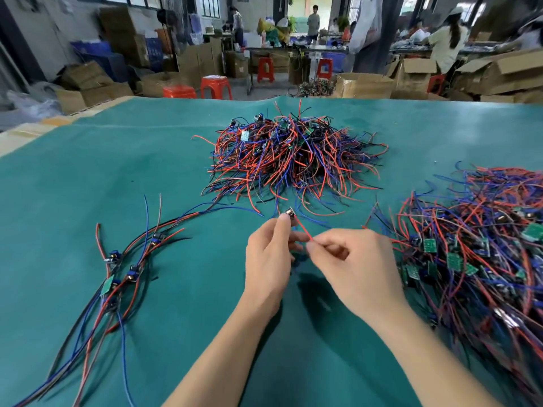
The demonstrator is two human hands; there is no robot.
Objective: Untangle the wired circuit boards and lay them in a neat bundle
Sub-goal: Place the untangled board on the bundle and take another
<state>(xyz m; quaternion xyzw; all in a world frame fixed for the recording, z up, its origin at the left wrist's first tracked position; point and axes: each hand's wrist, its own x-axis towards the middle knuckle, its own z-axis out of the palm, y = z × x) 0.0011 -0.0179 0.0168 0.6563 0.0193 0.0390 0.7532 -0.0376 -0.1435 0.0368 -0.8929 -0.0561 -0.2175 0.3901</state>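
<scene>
Left hand (269, 254) pinching small board (290, 214), right hand (352, 259) pinching its red wire (304, 230): draw gently clear of far tangle (293, 154), then lay left.

Tangled heap of wired boards (293, 154) at table (88, 177) centre, laid-out bundle (117, 271) to its left, second heap (482, 248) at right, hands between, stools (216, 86) behind table.

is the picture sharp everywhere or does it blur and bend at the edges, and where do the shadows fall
Head view: the left hand, right hand and central wire pile are sharp; the right-side pile smears toward the frame edge; the green table edge bows from wide-angle distortion; soft shadows lie under both hands; the background workshop is slightly soft.
</scene>
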